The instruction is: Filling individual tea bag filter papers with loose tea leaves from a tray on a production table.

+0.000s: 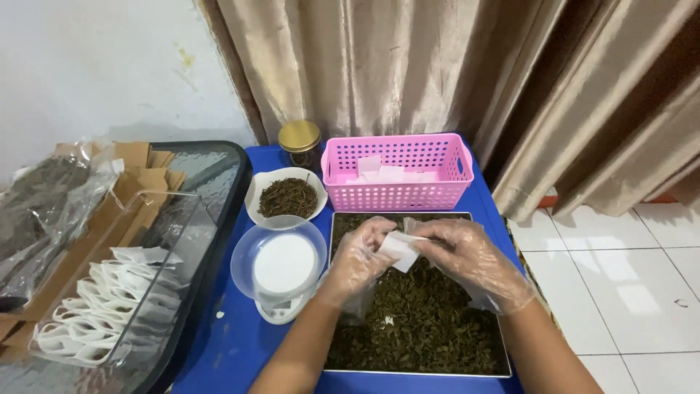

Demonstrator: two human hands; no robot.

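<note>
Head view is giving me both forearms coming up from the bottom edge, and I am seeing my left hand (359, 257) and right hand (467, 257) in loose clear plastic gloves, meeting over the metal tray (503, 350). Both hands are pinching a small white filter bag (400, 249) between thumbs and fingertips, left on its left edge, right on its upper right; the bag is looking flat, thin and papery, with one corner pointing down toward the leaves. It is hanging just above the dried tea leaves (419, 328), which are lying dark, curled and coarse across the whole tray.

Room is looking tight: the tray is filling the blue table (226, 343) almost to its right edge, beyond which white floor tiles (620, 292) are dropping away. Just left of the tray, a small kitchen scale (281, 306) is carrying a clear round bowl (279, 264) with a white pan showing through it. Further left, a clear box (157, 277) is holding a row of folded white bags on a dark glass-topped table (219, 175).

Farther back, a white dish of leaves (287, 195) is sitting beside a pink perforated basket (397, 193) touching the tray's far rim, with a gold-lidded jar (300, 140) behind, against beige curtains (437, 66).
</note>
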